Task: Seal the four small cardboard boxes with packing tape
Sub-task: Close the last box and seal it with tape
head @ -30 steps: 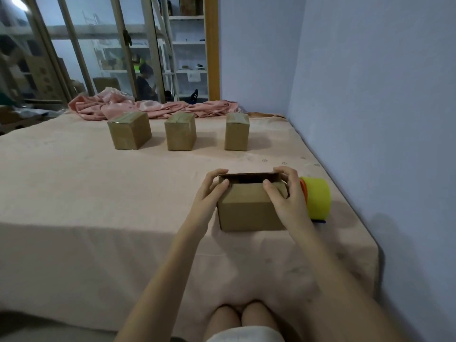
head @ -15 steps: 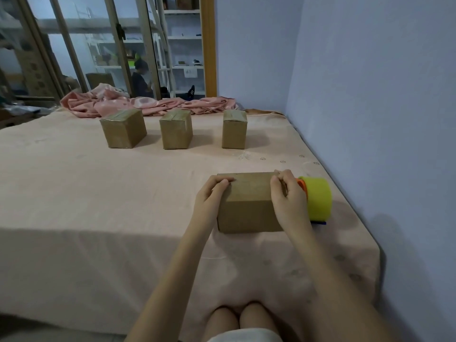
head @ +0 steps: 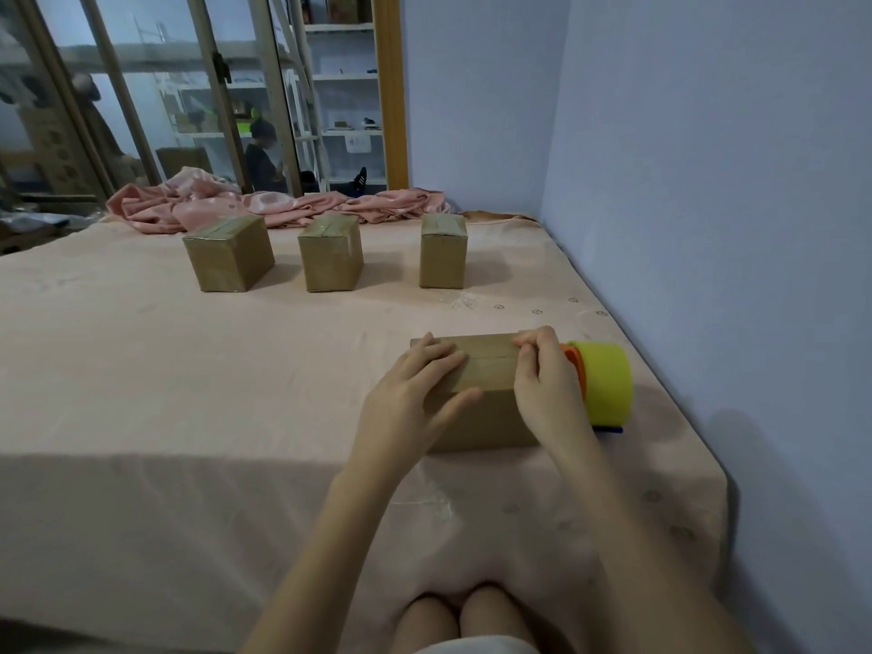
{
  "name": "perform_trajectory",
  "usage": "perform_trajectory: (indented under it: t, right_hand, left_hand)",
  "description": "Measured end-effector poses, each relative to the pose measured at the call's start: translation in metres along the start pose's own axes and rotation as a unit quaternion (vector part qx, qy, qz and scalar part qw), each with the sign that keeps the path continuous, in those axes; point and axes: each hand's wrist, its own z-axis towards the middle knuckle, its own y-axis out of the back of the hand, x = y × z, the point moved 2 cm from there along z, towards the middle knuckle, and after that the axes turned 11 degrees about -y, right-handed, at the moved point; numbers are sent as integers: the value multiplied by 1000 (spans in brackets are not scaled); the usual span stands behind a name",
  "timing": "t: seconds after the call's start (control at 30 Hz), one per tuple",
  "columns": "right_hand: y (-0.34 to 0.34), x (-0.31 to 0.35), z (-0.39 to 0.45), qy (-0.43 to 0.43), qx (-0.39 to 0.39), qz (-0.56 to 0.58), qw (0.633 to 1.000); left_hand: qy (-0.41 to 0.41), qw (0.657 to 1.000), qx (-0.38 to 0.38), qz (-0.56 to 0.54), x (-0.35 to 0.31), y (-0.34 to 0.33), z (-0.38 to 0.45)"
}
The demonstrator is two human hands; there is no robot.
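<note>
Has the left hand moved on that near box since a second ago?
Yes. The left hand slid from the near box's left side up onto its closed top, toward the yellow tape dispenser, which stayed put.

a bed (head: 141,394) covered in a pale pink sheet carries everything. three taped cardboard boxes (head: 330,259) stand in a row toward its far edge, a crumpled pink blanket (head: 283,207) behind them. near the right edge sits a fourth cardboard box (head: 481,398), a yellow tape dispenser (head: 606,382) just beside it
</note>
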Motion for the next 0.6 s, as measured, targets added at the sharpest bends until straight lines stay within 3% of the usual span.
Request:
perform_trajectory:
  t: [0.13, 0.17, 0.27, 0.33, 0.37, 0.47, 0.53, 0.6]
  right_hand:
    - [8, 1, -7, 58, 61, -166, 982]
    - [12, 2, -11, 68, 46, -227, 970]
    - [32, 2, -26, 154, -112, -271, 944]
    - [49, -14, -34, 119, -193, -190, 955]
    - [55, -25, -35, 71, -199, -152, 965]
    - [62, -62, -30, -59, -85, -68, 992]
    - [60, -82, -26, -94, 11, -19, 995]
    - [60, -96, -23, -104, 49, 6, 993]
  left_hand:
    - [8, 1000, 13, -18, -1, 3, 0]
    - [8, 1000, 19, -12, -2, 3, 0]
    - [2, 998, 46, 44, -2, 2, 6]
    - [3, 996, 61, 66, -2, 0, 12]
    - [5, 996, 64, 63, -1, 0, 14]
    - [11, 998, 61, 32, 1, 1, 14]
    - [18, 998, 58, 13, 2, 2, 12]
    - [24, 998, 54, 2, 2, 2, 12]
